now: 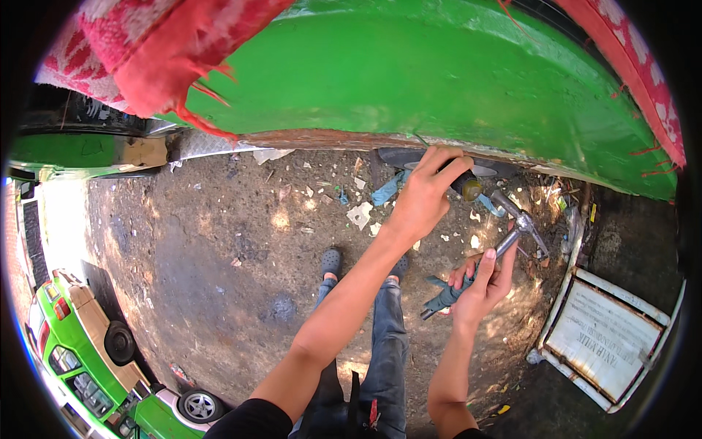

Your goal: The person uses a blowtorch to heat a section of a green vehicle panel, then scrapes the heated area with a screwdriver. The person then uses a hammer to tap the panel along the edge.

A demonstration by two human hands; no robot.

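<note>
My left hand (pixel 430 192) grips a screwdriver-like tool by its dark handle (pixel 468 186), which has a yellowish end. The thin shank of this tool touches the lower edge of the green painted panel (pixel 409 73). Lower and to the right, my right hand (pixel 479 287) is closed around a metal hammer (pixel 522 224). One end of its head is blunt, the other tapers. Grey-green cloth (pixel 447 295) wraps the lower part of the handle. The hammer head hangs apart from the tool's handle end.
Red-and-white fabric (pixel 146 58) with frayed edges drapes over the panel. Paint flakes (pixel 360 214) and blue scraps (pixel 386 190) litter the dirty ground. A rusty white framed sign (pixel 610 338) lies at right. Green vehicles (pixel 91 373) stand at left. My shoes (pixel 331 261) are below.
</note>
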